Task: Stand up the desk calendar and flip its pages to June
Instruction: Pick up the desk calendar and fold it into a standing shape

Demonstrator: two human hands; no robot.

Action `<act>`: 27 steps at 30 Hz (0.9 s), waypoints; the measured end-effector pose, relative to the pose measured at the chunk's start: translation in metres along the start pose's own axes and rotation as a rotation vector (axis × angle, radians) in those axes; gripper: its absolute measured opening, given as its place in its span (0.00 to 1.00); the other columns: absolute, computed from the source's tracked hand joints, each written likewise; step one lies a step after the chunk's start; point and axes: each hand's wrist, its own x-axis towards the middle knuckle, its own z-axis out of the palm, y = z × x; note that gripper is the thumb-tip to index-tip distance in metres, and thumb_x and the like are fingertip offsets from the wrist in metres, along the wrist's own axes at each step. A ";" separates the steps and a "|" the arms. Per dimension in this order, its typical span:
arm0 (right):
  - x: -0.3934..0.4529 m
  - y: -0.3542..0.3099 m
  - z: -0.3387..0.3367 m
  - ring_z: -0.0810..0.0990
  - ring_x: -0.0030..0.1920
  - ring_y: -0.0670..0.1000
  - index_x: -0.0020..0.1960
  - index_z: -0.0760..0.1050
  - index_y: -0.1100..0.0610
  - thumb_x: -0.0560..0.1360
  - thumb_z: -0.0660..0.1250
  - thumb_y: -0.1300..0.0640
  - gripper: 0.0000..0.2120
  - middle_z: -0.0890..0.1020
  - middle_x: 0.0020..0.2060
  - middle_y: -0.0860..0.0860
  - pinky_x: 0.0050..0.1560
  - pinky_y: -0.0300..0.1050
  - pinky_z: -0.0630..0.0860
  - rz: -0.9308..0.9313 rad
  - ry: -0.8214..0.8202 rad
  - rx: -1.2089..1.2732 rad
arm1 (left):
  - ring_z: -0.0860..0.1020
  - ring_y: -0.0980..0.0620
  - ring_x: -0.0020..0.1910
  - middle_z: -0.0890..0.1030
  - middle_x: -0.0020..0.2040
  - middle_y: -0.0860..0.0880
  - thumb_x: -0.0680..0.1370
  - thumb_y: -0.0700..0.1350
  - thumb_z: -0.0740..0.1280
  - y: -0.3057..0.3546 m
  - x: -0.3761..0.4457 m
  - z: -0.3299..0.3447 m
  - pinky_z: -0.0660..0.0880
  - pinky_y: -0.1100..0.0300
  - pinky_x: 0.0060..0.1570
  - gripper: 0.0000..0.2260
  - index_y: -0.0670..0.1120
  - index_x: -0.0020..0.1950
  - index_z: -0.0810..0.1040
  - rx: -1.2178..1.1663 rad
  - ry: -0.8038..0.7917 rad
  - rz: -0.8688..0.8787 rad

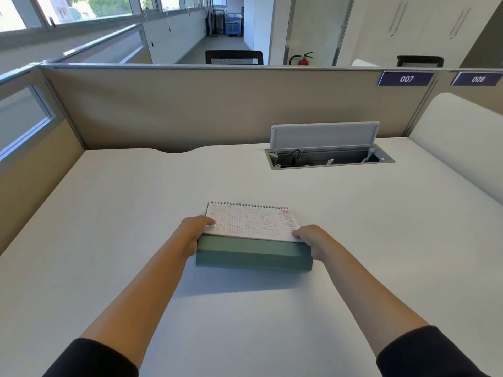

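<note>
Gripping calendar (251, 227) ends, left hand (192, 232) and right hand (313, 240) clamped; light, stiff card base, floppy pages.

Between the two hands, the desk calendar (251, 225) shows a white top page printed with small grids of red and dark numerals, a red year at its far right corner, and a dark wire spiral along its far edge. Its base, facing the person, is muted teal green. Beneath the hands, the desk (109, 213) is plain off-white. Both sleeves (89, 359) are black. Beyond the hands, the partition (177, 104) is beige.
</note>
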 end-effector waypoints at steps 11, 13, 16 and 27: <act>-0.010 -0.025 -0.012 0.77 0.38 0.53 0.51 0.72 0.59 0.77 0.60 0.61 0.05 0.78 0.43 0.54 0.34 0.47 0.74 -0.086 -0.109 0.188 | 0.73 0.49 0.44 0.77 0.53 0.45 0.76 0.40 0.61 0.018 -0.005 -0.007 0.68 0.58 0.39 0.05 0.42 0.50 0.74 0.046 -0.048 0.235; -0.012 -0.025 -0.012 0.76 0.41 0.52 0.52 0.71 0.55 0.77 0.59 0.61 0.05 0.78 0.47 0.52 0.36 0.48 0.74 -0.160 -0.138 0.206 | 0.75 0.51 0.45 0.78 0.53 0.48 0.76 0.38 0.60 0.019 -0.007 -0.012 0.70 0.59 0.40 0.09 0.43 0.55 0.74 -0.006 -0.107 0.267; -0.014 -0.026 -0.011 0.74 0.49 0.53 0.55 0.70 0.53 0.77 0.59 0.61 0.08 0.77 0.52 0.50 0.45 0.53 0.74 -0.273 -0.175 0.235 | 0.76 0.51 0.52 0.78 0.54 0.49 0.76 0.36 0.58 0.020 -0.008 -0.021 0.73 0.59 0.43 0.13 0.44 0.59 0.72 -0.052 -0.198 0.295; -0.010 0.006 0.015 0.70 0.57 0.51 0.59 0.68 0.54 0.76 0.56 0.68 0.15 0.75 0.57 0.50 0.56 0.44 0.66 -0.544 -0.141 -0.092 | 0.72 0.43 0.55 0.75 0.56 0.44 0.68 0.21 0.51 -0.031 0.003 -0.026 0.71 0.50 0.55 0.24 0.41 0.56 0.70 0.010 -0.152 0.269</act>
